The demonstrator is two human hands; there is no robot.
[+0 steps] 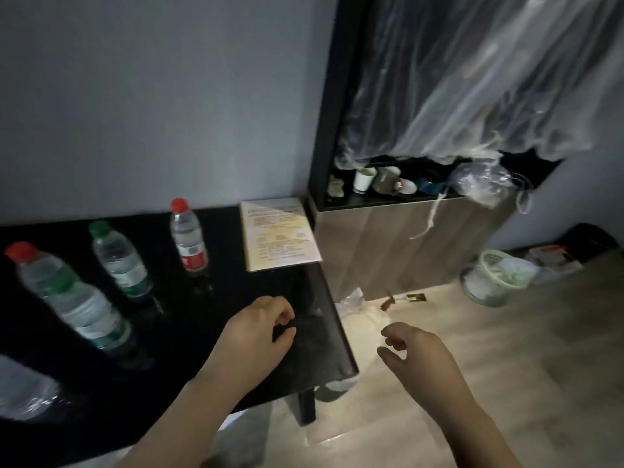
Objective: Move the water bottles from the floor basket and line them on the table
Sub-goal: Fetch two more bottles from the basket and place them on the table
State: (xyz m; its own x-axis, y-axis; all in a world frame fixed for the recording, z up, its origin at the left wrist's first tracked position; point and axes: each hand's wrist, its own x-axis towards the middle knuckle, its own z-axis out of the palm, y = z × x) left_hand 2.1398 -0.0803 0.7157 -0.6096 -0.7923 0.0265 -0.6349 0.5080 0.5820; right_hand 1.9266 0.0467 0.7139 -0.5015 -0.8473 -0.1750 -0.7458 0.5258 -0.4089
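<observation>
A crinkled clear plastic sheet point(472, 79) is hanging over the upper part of a black-framed shelf recess point(324, 130). On the shelf, a white paper cup point(363, 179) is standing beside a pale mug point(386, 180) and a teal dish point(430, 187), and a crumpled clear plastic bag point(483, 184) is sitting at the right end. A white cord point(429, 217) is dangling down the grey wood-grain cabinet front point(371, 251) below. A cream printed sheet point(280, 234) is lying just beside the cabinet. A white bag point(364, 320) is lying on the pale wooden floor point(523, 366).
</observation>
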